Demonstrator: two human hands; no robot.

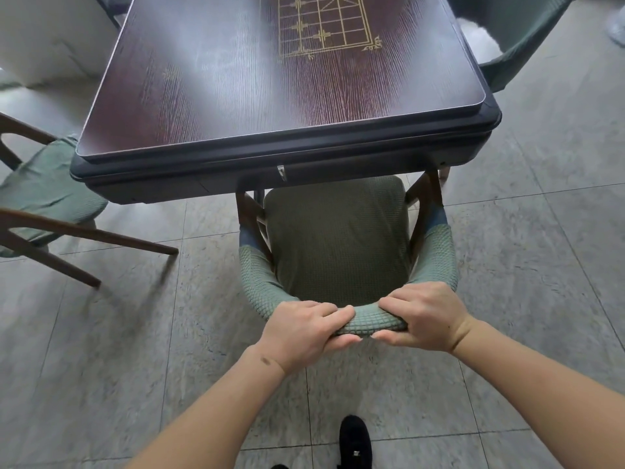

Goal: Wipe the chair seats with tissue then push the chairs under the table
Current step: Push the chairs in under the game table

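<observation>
A black shoe (355, 441) stands on the grey tiled floor (101, 333) at the bottom; a white wall (50, 35) fills the upper left.

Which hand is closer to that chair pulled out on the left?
Left. The left hand grips the middle chair's backrest on the side toward the left chair; the right hand grips farther away.

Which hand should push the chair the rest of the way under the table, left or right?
Neither alone: both look equally placed. The left hand and the right hand each grip the chair's padded backrest on either side of its middle. The seat is only partly under the table, so pushing together should keep it straight.
</observation>
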